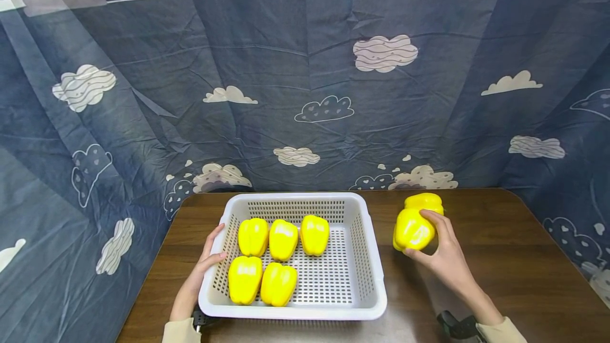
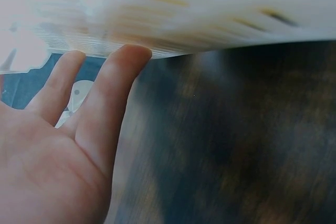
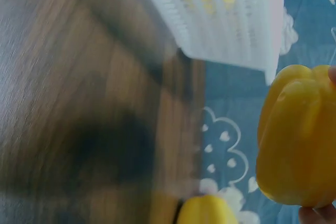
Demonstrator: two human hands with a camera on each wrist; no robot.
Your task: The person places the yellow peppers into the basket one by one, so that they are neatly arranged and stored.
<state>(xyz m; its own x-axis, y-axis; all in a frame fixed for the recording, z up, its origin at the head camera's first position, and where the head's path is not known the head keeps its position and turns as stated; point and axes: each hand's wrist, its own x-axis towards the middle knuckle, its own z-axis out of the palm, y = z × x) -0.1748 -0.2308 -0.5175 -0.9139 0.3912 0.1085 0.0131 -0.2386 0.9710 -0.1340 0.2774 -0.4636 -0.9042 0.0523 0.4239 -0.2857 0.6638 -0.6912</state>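
A yellow bell pepper [image 1: 413, 229] is gripped between the thumb and fingers of my right hand [image 1: 446, 258], to the right of the basket. In the right wrist view the held bell pepper [image 3: 296, 140] fills the right edge. Just behind it in the head view, another yellow bell pepper [image 1: 424, 201] stands on the table. My left hand [image 1: 202, 271] touches the left side of the white plastic basket [image 1: 376, 274], its fingers fairly straight against the outer wall, as the left wrist view shows. Several yellow bell peppers [image 1: 283, 240] lie in the left and middle of the basket.
The brown wooden table [image 1: 519, 258] carries everything. A dark blue cloth [image 1: 329, 136] with cloud prints hangs behind the table's far edge and along both sides.
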